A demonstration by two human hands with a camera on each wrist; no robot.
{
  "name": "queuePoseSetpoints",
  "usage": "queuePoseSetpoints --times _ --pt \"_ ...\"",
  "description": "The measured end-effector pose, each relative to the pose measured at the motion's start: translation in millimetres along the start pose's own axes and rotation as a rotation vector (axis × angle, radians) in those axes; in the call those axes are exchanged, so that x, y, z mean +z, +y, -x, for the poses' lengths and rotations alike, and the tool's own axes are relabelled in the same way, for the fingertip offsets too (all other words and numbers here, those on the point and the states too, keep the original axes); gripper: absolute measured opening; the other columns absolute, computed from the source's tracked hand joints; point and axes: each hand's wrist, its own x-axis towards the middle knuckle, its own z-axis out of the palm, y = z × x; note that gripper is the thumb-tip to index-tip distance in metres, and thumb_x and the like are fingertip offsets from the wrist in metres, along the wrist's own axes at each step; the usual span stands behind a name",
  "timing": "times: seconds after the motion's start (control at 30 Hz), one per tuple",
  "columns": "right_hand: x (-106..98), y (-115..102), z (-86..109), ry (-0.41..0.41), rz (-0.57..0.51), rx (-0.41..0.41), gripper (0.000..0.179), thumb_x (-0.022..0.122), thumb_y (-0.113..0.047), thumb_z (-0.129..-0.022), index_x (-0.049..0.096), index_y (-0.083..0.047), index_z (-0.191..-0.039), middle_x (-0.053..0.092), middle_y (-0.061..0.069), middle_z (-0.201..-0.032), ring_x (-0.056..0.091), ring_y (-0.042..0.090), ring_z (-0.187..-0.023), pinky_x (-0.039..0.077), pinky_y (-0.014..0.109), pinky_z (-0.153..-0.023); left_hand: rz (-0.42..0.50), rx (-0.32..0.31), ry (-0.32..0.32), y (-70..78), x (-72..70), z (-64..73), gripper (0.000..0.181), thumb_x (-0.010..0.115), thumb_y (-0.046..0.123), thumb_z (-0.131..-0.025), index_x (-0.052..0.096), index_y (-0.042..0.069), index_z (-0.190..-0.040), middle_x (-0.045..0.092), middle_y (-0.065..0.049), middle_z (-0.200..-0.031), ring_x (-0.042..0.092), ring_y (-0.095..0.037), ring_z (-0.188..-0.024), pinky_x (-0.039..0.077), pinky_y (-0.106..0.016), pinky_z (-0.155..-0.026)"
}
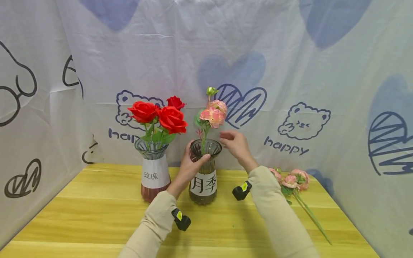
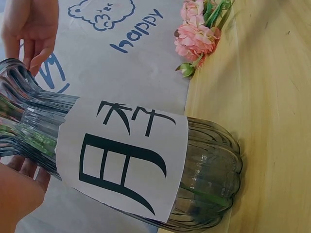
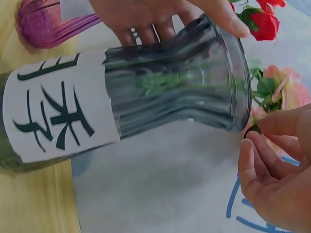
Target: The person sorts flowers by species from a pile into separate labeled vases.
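A smoky glass vase (image 1: 202,199) with a white paper label stands upright on the table. My left hand (image 1: 188,168) grips its neck, thumb on the near side and fingers round the left; in the left wrist view part of this hand (image 2: 19,199) shows beside the glass. A stem of pink flowers (image 1: 213,117) with a green bud stands in the vase. Just right of the rim is my right hand (image 1: 238,145), its fingers loosely bent. In the right wrist view its thumb and fingertips (image 3: 250,141) come close together beside the rim, near a small dark spot I cannot identify.
To the left, a second vase (image 1: 151,193), reddish at its base and paper-wrapped, holds red roses (image 1: 172,119). More pink flowers (image 1: 295,179) lie at the table's right, their stem pointing toward the front. A printed cloth (image 1: 245,32) hangs behind the wooden table (image 1: 80,215).
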Motion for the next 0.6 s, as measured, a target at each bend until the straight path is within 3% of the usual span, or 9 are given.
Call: queuePoseSetpoints --times 0.3,0.53,0.6 --pt "-19.6 12.1 6.3 -0.013 0.035 0.03 0.032 0.058 -0.001 -0.093 0.059 0.008 -0.124 0.061 0.025 -0.121 0.06 0.033 -0.108 0.053 0.037 -0.083 0.016 -0.027 -0.018 -0.5 -1.8 -1.6 0.087 0.066 0.018 -0.088 0.011 0.007 -0.154 0.037 -0.026 -0.146 0.04 -0.038 -0.131 0.036 -0.051 -0.104" --pt "-41.5 24.5 11.7 -0.045 0.095 0.067 0.034 0.057 -0.003 -0.094 0.057 0.007 -0.126 0.06 0.024 -0.122 0.059 0.034 -0.109 0.053 0.037 -0.084 -0.001 -0.023 -0.031 30.3 -1.0 16.8 0.083 0.063 0.013 -0.088 0.012 0.002 -0.153 0.037 -0.031 -0.143 0.04 -0.041 -0.129 0.037 -0.051 -0.103" --pt "-49.8 29.2 13.9 -0.055 0.114 0.074 0.034 0.057 -0.004 -0.095 0.057 0.008 -0.127 0.06 0.025 -0.122 0.059 0.034 -0.109 0.053 0.038 -0.084 -0.004 -0.017 -0.024 24.1 -0.8 14.1 0.084 0.064 0.016 -0.089 0.013 0.005 -0.154 0.038 -0.029 -0.143 0.04 -0.04 -0.129 0.037 -0.051 -0.103"
